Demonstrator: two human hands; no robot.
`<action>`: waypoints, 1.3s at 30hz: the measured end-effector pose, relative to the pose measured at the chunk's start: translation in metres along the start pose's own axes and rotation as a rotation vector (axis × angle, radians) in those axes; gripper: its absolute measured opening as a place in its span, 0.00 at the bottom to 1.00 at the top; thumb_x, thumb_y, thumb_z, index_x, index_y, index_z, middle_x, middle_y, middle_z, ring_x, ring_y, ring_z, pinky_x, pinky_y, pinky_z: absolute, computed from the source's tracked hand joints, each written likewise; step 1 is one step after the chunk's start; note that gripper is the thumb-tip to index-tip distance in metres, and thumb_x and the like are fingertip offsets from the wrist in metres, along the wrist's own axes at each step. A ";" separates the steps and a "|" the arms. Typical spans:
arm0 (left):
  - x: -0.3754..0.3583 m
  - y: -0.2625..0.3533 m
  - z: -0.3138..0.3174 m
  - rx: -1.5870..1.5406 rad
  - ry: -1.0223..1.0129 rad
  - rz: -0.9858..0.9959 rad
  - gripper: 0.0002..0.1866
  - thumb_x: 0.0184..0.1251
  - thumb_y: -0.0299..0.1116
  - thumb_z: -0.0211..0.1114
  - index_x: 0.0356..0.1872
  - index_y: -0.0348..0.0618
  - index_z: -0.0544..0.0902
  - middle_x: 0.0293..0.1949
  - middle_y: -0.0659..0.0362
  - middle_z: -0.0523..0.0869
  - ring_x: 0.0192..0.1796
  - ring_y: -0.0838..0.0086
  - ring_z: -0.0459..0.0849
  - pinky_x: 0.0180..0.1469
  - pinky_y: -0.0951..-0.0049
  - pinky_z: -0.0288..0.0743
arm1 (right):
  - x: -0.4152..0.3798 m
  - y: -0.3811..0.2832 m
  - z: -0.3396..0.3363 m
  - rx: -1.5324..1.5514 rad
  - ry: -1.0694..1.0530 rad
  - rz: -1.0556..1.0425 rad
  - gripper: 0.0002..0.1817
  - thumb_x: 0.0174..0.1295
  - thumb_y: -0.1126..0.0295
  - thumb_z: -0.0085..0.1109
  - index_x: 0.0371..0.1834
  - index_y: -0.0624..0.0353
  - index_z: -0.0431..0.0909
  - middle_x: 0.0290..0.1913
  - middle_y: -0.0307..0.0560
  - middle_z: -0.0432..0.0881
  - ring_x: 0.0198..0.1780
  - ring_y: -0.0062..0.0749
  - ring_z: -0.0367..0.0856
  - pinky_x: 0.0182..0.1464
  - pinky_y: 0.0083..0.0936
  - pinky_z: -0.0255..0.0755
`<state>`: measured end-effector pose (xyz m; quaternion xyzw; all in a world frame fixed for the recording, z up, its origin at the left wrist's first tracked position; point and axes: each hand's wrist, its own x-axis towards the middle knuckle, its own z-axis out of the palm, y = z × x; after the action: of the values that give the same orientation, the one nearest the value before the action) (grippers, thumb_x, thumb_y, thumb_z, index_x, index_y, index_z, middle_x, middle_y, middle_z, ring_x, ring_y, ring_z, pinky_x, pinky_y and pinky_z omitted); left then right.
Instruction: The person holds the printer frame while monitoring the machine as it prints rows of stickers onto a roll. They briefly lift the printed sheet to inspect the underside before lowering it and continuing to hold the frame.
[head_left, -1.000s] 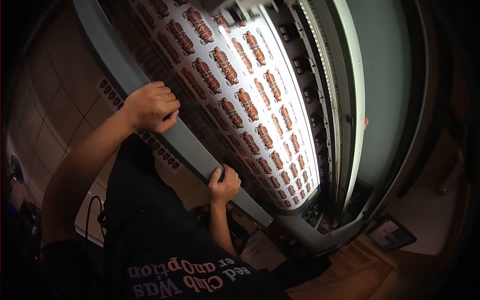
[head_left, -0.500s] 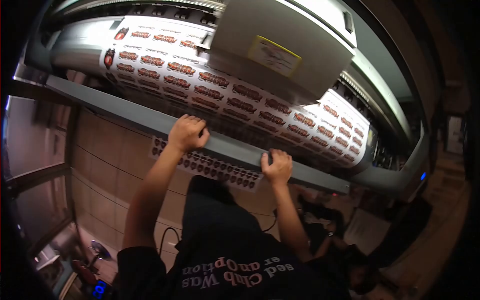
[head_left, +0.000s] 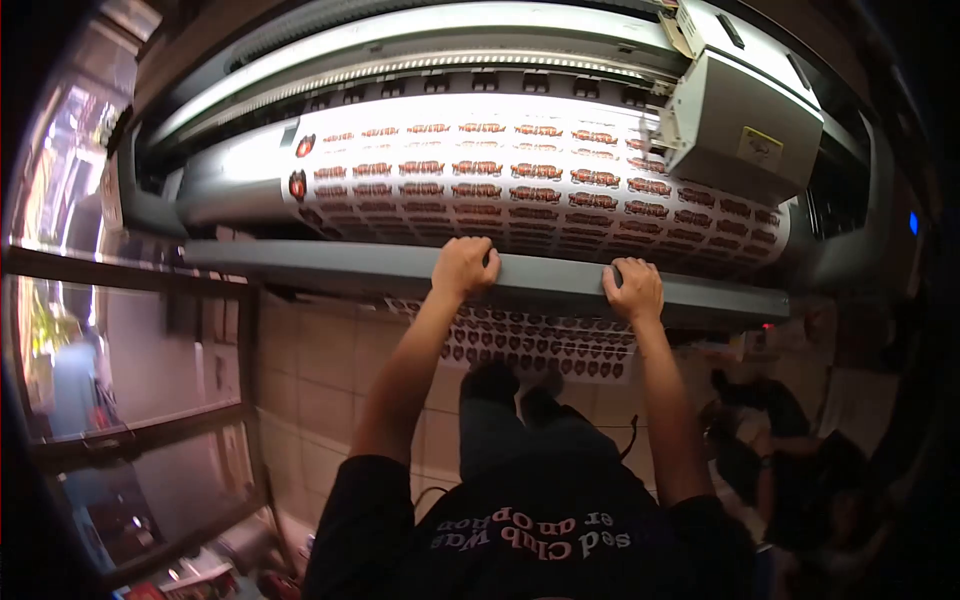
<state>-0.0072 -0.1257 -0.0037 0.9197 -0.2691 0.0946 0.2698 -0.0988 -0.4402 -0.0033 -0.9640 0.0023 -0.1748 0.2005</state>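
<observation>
A wide printer holds a white sheet [head_left: 420, 150] with rows of small red and brown designs. Along its front runs a grey bar [head_left: 340, 262]. My left hand [head_left: 465, 268] rests on this bar near its middle, fingers curled over the top edge. Farther right, my right hand [head_left: 634, 288] grips the same bar, fingers bent over it and the thumb apart. Above the sheet at the right sits the print carriage [head_left: 745, 125], touched by neither hand. Below the bar hangs a printed strip [head_left: 540, 350] with rows of dark shapes.
Glass doors with a brown frame [head_left: 130, 445] stand at the left. A person in dark clothes [head_left: 800, 450] is low at the right. Tiled floor [head_left: 310, 350] shows below the bar. Assorted items [head_left: 200, 575] lie at the bottom left.
The carriage has travelled right along the rail, uncovering more of the sheet. The view has turned and shifted left. Both hands stay on the bar.
</observation>
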 end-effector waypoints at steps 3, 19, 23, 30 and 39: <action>-0.001 -0.002 0.002 -0.010 -0.055 -0.006 0.12 0.65 0.37 0.61 0.26 0.41 0.79 0.27 0.49 0.83 0.34 0.51 0.83 0.40 0.51 0.74 | -0.002 -0.002 -0.002 0.006 -0.080 0.016 0.13 0.60 0.59 0.59 0.31 0.58 0.81 0.34 0.47 0.83 0.41 0.44 0.80 0.50 0.39 0.71; -0.040 -0.207 -0.149 0.091 -0.507 0.113 0.23 0.70 0.53 0.60 0.47 0.40 0.81 0.39 0.50 0.83 0.45 0.53 0.81 0.51 0.56 0.72 | 0.030 -0.127 0.064 -0.075 -0.172 0.067 0.15 0.62 0.56 0.59 0.27 0.57 0.77 0.29 0.47 0.79 0.40 0.45 0.78 0.49 0.41 0.68; -0.044 -0.239 -0.166 0.094 -0.456 -0.009 0.21 0.67 0.52 0.62 0.33 0.40 0.82 0.32 0.49 0.83 0.39 0.52 0.82 0.45 0.55 0.74 | 0.031 -0.129 0.063 -0.059 -0.158 0.077 0.15 0.60 0.57 0.61 0.27 0.57 0.77 0.30 0.48 0.79 0.39 0.45 0.78 0.49 0.41 0.68; -0.041 -0.232 -0.165 0.050 -0.460 -0.028 0.17 0.65 0.46 0.66 0.32 0.39 0.84 0.33 0.50 0.84 0.38 0.53 0.84 0.43 0.58 0.77 | 0.030 -0.125 0.062 -0.063 -0.172 0.074 0.13 0.57 0.59 0.62 0.26 0.57 0.77 0.30 0.48 0.79 0.38 0.47 0.77 0.48 0.40 0.69; -0.038 -0.229 -0.163 0.047 -0.448 -0.021 0.15 0.66 0.43 0.65 0.34 0.39 0.84 0.32 0.49 0.84 0.37 0.53 0.84 0.41 0.60 0.77 | 0.029 -0.132 0.059 -0.013 -0.113 0.130 0.11 0.55 0.63 0.63 0.24 0.59 0.76 0.28 0.48 0.77 0.38 0.45 0.76 0.48 0.37 0.69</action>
<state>0.0810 0.1431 0.0182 0.9266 -0.3103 -0.1086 0.1828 -0.0599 -0.2987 0.0070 -0.9714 0.0547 -0.1065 0.2049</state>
